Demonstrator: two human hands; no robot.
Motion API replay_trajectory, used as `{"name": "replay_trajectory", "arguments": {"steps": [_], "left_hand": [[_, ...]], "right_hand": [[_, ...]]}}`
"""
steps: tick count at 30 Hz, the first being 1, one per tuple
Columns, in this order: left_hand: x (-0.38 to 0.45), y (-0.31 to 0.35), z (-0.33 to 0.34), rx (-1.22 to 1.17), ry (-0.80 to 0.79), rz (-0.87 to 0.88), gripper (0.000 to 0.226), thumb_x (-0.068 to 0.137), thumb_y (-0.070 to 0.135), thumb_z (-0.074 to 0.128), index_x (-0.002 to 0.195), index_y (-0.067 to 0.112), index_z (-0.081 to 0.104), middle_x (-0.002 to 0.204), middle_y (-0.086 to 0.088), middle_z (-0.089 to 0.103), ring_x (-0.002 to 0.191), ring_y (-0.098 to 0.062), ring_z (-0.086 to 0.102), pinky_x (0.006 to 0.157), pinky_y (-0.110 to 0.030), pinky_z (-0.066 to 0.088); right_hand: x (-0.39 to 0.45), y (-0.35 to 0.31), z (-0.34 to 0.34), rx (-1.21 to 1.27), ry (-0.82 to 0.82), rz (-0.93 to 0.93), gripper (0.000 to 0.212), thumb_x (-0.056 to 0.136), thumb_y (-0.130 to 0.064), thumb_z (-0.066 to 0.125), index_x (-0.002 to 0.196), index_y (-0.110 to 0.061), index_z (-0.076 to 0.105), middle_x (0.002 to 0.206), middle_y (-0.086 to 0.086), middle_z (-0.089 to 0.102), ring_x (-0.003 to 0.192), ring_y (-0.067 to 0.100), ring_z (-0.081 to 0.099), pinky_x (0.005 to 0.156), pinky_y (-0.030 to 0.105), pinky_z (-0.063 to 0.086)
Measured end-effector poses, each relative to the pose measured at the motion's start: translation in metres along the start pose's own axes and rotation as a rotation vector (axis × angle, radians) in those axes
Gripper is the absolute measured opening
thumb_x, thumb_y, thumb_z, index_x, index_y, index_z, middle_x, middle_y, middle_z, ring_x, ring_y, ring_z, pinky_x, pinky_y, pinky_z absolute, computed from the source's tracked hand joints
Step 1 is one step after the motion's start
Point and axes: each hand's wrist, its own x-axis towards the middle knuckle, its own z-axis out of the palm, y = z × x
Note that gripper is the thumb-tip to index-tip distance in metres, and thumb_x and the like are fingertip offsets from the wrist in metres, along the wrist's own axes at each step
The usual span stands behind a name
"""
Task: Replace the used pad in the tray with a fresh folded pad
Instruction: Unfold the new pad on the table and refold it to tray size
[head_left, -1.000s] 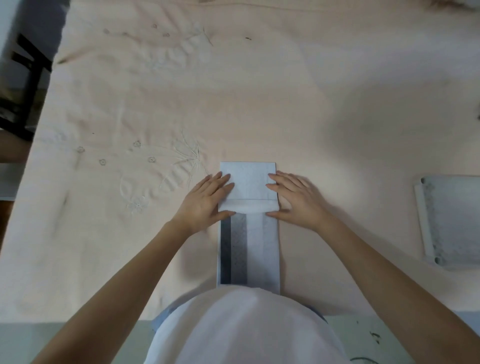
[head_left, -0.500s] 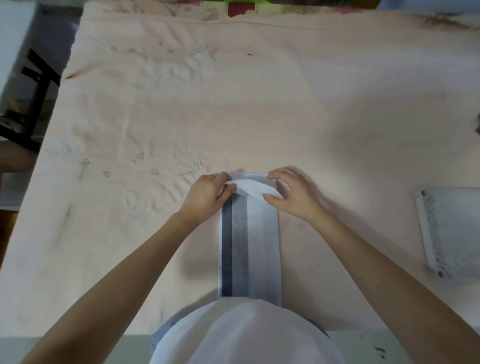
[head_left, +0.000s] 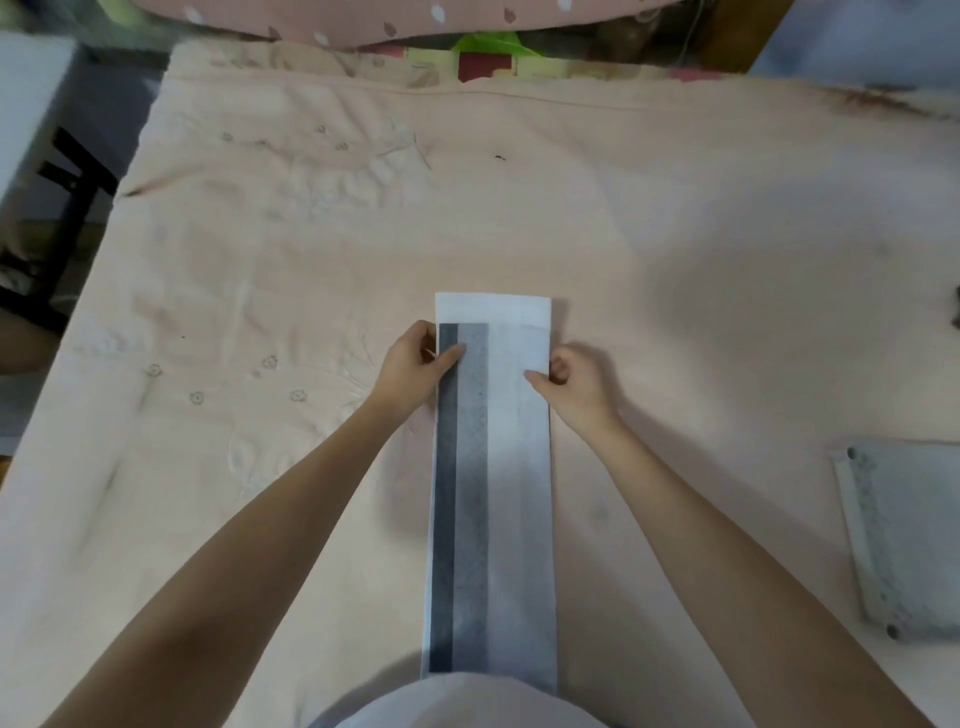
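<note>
Head view shows your left hand (head_left: 415, 366) and right hand (head_left: 569, 382) each pinching an edge of the long pad (head_left: 514, 467) on the counter (head_left: 675, 260).

Both bare forearms reach forward from the lower corners of the view and converge toward the middle. The left hand (head_left: 415, 366) has its thumb lying forward and its fingers curled, pinching an edge. The right hand (head_left: 569, 382) is drawn into a loose fist, thumb pointing inward, pinching the opposite edge level with the left.
</note>
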Motion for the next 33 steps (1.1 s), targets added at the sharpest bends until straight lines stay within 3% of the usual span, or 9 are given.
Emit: {"name": "replay_trajectory", "arguments": {"steps": [2, 5, 9, 14, 19, 21, 23, 27, 33], "left_hand": [[0.012, -0.007, 0.003, 0.132, 0.020, -0.022, 0.027, 0.086, 0.033, 0.065, 0.090, 0.008, 0.059, 0.082, -0.004, 0.062, 0.074, -0.021, 0.058, 0.071, -0.040, 0.050], [0.022, -0.011, 0.009, 0.286, 0.052, -0.033, 0.025, 0.086, 0.037, 0.065, 0.089, 0.012, 0.060, 0.088, -0.002, 0.062, 0.082, -0.023, 0.059, 0.068, -0.037, 0.049], [0.027, -0.010, 0.013, 0.381, 0.116, -0.083, 0.034, 0.082, 0.043, 0.067, 0.088, 0.016, 0.048, 0.091, 0.002, 0.053, 0.079, -0.019, 0.055, 0.063, -0.030, 0.038], [0.033, -0.006, 0.006, 0.493, 0.083, -0.247, 0.050, 0.078, 0.056, 0.066, 0.096, 0.014, 0.048, 0.094, 0.001, 0.056, 0.080, -0.021, 0.054, 0.060, -0.030, 0.035], [0.021, 0.009, 0.014, 0.668, 0.089, -0.129, 0.036, 0.091, 0.045, 0.053, 0.100, 0.010, 0.052, 0.100, -0.007, 0.061, 0.089, -0.026, 0.058, 0.062, -0.032, 0.038], [0.008, 0.011, 0.023, 0.619, 0.119, -0.053, 0.030, 0.094, 0.036, 0.049, 0.103, 0.007, 0.051, 0.101, -0.009, 0.059, 0.094, -0.029, 0.057, 0.066, -0.036, 0.041], [-0.007, 0.009, 0.032, 0.524, 0.110, -0.014, 0.028, 0.094, 0.034, 0.049, 0.101, 0.007, 0.050, 0.099, -0.010, 0.057, 0.092, -0.029, 0.056, 0.066, -0.036, 0.042], [-0.040, 0.004, 0.048, 0.504, 0.039, 0.017, 0.031, 0.089, 0.046, 0.055, 0.091, 0.016, 0.047, 0.094, -0.004, 0.056, 0.082, -0.021, 0.055, 0.065, -0.033, 0.046], [-0.067, 0.008, 0.065, 0.549, -0.063, 0.002, 0.038, 0.086, 0.054, 0.056, 0.092, 0.017, 0.048, 0.098, -0.002, 0.056, 0.080, -0.019, 0.056, 0.063, -0.029, 0.044]], "right_hand": [[0.004, -0.004, 0.003, -0.075, 0.000, 0.034, 0.024, 0.078, -0.017, 0.074, 0.068, -0.018, 0.053, 0.070, -0.001, 0.062, 0.068, 0.016, 0.055, 0.066, 0.029, 0.044], [0.006, -0.011, 0.002, -0.203, 0.013, 0.055, 0.017, 0.077, -0.021, 0.075, 0.081, -0.010, 0.063, 0.077, 0.000, 0.063, 0.072, 0.014, 0.055, 0.056, 0.006, 0.035], [0.014, -0.013, -0.004, -0.379, 0.092, 0.087, 0.033, 0.069, -0.040, 0.080, 0.078, -0.020, 0.055, 0.075, -0.009, 0.055, 0.073, 0.012, 0.052, 0.053, 0.017, 0.031], [0.014, -0.024, -0.004, -0.537, -0.010, 0.195, 0.035, 0.079, -0.045, 0.071, 0.079, -0.018, 0.048, 0.064, -0.010, 0.043, 0.070, 0.013, 0.045, 0.046, 0.020, 0.019], [0.002, -0.027, 0.002, -0.473, 0.006, 0.155, 0.024, 0.086, -0.035, 0.065, 0.084, -0.013, 0.054, 0.077, -0.001, 0.056, 0.074, 0.019, 0.052, 0.048, 0.017, 0.026], [-0.010, -0.027, 0.003, -0.367, 0.034, 0.114, 0.018, 0.088, -0.025, 0.063, 0.088, -0.007, 0.059, 0.080, 0.003, 0.064, 0.079, 0.021, 0.059, 0.053, 0.009, 0.033], [-0.026, -0.024, 0.007, -0.254, 0.049, 0.119, 0.014, 0.088, -0.022, 0.061, 0.087, -0.008, 0.060, 0.082, 0.004, 0.067, 0.080, 0.022, 0.062, 0.057, 0.014, 0.034], [-0.078, -0.008, 0.021, -0.259, -0.082, 0.207, 0.017, 0.083, -0.031, 0.061, 0.079, -0.018, 0.052, 0.073, -0.002, 0.059, 0.075, 0.023, 0.060, 0.069, 0.031, 0.044], [-0.133, 0.016, 0.025, -0.310, -0.182, 0.198, 0.038, 0.082, -0.028, 0.060, 0.056, -0.020, 0.033, 0.054, -0.007, 0.035, 0.050, 0.010, 0.036, 0.054, 0.024, 0.031]]}}
